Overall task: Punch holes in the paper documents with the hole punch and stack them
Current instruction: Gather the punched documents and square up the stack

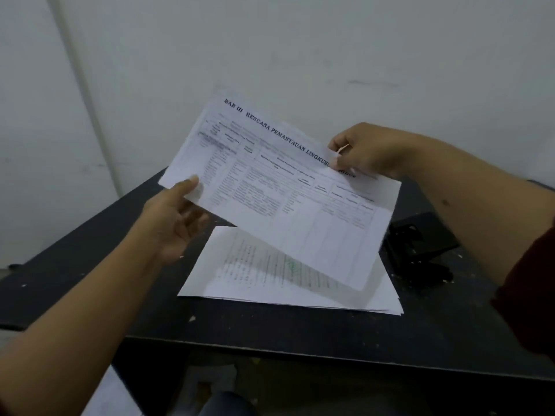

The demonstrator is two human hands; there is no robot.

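A printed sheet with a table and a bold heading (279, 187) hangs tilted in the air above the black table (270, 325). My left hand (174, 217) pinches its near-left corner, thumb on top. My right hand (363, 154) grips its far-right edge. Under it a stack of white printed papers (255, 274) lies flat on the table. A black hole punch (420, 247) sits on the table to the right of the stack, partly hidden by the held sheet and my right forearm.
A pale wall (300, 55) rises right behind the table. Small white paper bits dot the tabletop (192, 319). The table's front edge (300, 352) runs across the lower view, with floor and something white below at the left.
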